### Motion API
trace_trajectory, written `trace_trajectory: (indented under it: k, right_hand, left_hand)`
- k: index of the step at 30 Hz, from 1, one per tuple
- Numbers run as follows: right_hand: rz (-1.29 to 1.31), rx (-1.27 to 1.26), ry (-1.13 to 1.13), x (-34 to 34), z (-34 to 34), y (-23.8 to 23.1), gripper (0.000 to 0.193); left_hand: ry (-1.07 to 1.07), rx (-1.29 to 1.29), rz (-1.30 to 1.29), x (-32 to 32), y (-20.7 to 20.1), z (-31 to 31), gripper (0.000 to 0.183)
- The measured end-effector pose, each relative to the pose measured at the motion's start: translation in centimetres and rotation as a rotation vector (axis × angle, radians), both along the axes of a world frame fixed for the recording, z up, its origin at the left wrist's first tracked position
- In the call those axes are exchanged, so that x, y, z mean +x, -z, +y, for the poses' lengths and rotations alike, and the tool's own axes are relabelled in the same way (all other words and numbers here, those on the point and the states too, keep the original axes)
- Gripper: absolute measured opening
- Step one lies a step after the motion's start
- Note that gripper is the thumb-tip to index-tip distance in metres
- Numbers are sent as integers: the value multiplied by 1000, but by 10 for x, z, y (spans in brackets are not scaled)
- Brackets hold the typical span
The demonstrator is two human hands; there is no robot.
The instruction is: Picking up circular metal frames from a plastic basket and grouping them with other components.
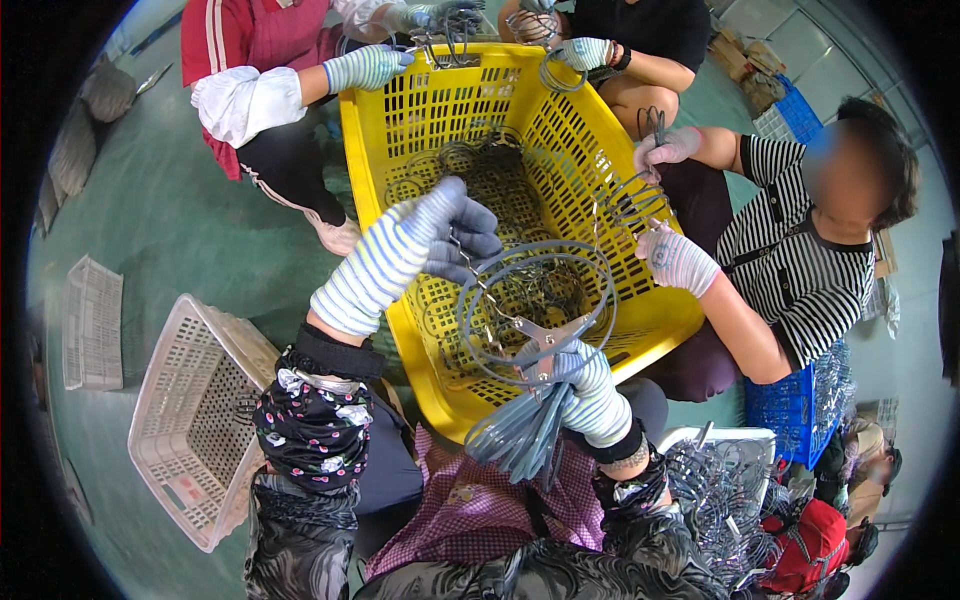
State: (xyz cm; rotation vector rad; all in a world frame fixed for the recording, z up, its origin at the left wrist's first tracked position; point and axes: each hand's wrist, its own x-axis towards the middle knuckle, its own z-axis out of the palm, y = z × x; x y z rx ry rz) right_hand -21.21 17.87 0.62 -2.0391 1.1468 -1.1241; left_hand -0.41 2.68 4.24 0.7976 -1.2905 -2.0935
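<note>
My left hand (445,240), in a striped glove with grey fingers, is closed around the end of a thin bent metal wire (487,297) above the yellow basket (425,385). Grey rings (612,290) hang around the wire's lower part. My right hand (592,400), gloved the same way, grips a silver forked metal piece (545,342) close to my lap. Below that piece droops a bundle of flat grey strips (515,440), partly behind my fingers. Inside the basket lie many dark rings with metal parts (500,190).
Across the basket, two people's gloved hands hold similar rings; a person in stripes (800,250) works at the right. A white crate (165,400) stands left. At lower right are a tray of tangled wire pieces (710,500) and a blue crate (785,410).
</note>
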Motion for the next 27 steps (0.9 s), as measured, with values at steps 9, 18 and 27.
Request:
trace_trajectory:
  k: [9, 18, 27]
  right_hand:
    - [-67, -23, 108, 7, 6, 3, 15]
    - [-289, 234, 271, 7, -2, 32, 17]
    - [-593, 550, 340, 14, -10, 27, 20]
  left_hand:
    - [-108, -305, 5, -8, 3, 3, 24]
    - [-307, -777, -6, -16, -7, 11, 27]
    - [-39, -551, -157, -14, -9, 21, 30]
